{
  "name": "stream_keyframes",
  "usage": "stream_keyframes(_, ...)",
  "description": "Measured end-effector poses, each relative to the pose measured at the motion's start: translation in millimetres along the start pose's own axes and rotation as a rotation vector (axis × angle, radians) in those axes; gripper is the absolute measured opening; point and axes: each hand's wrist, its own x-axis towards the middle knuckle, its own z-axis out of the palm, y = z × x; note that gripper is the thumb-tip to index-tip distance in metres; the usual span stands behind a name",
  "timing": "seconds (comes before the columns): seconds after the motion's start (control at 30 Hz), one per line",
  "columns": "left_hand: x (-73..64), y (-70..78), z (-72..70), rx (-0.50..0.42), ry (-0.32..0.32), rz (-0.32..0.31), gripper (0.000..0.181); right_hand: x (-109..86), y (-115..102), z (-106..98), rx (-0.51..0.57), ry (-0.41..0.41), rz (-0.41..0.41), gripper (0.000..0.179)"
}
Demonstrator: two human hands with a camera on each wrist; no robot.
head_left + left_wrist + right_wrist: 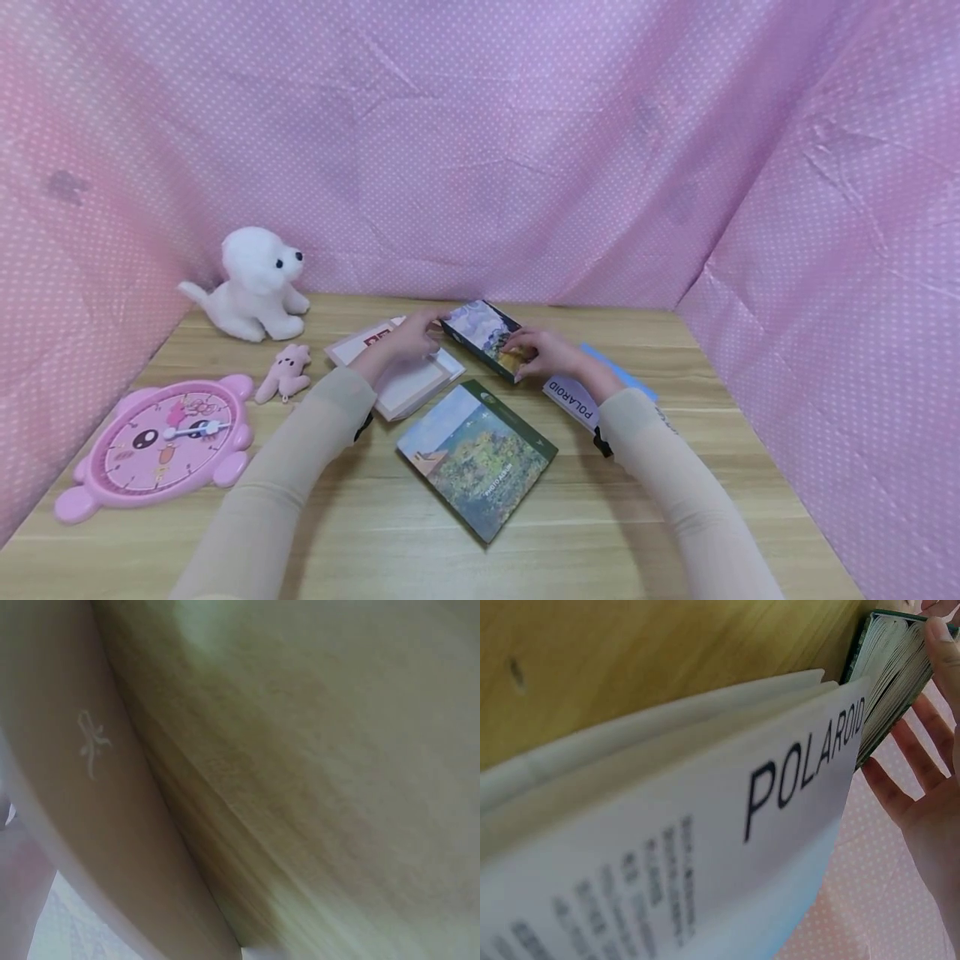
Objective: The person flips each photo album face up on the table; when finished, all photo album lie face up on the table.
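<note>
In the head view, a thick photo album [474, 323] with a purple-and-yellow painted cover and dark edges lies at the back centre. My left hand [408, 337] holds its left corner, above a pale album [405, 385] with a red mark. With my right hand [555, 354] I grip its near right end. The right wrist view shows the thumb on the page edges [889, 660] and the other fingers along the cover. Close in front lies a green-edged photo album [480, 458]. The left wrist view is blurred and mostly shows wood grain [225, 795].
A white POLAROID album [572, 402] and something blue [618, 371] lie under and beside the right forearm. On the left are a white plush dog [258, 283], a small pink plush toy [285, 372] and a pink toy clock [168, 446]. Pink dotted cloth [480, 167] surrounds the table.
</note>
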Motion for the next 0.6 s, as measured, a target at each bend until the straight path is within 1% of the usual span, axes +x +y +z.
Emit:
stream_keyframes(0.13, -2.2, -1.9, 0.9, 0.026, -0.023, -0.008, 0.07, -1.2, -0.9, 1.9, -0.04, -0.016, -0.005, 0.05)
stream_keyframes(0.3, -3.5, -1.8, 0.3, 0.05, -0.054, -0.003, 0.071, -3.5, -3.8, 2.0, -0.042, -0.016, -0.017, 0.05)
stream_keyframes(0.37, -4.2, -0.6, -0.2, 0.058, -0.066, 0.002, 0.071, -4.4, -4.9, 2.1, -0.042, -0.022, -0.01, 0.051)
stream_keyframes(0.5, -6.5, 1.0, -1.4, 0.105, -0.07, 0.008, 0.069, -4.8, -6.8, 3.8, -0.057, -0.04, -0.004, 0.052)
stream_keyframes(0.6, -8.1, 1.1, -1.9, 0.133, -0.072, -0.003, 0.07, -5.1, -8.3, 5.4, -0.063, -0.039, -0.019, 0.053)
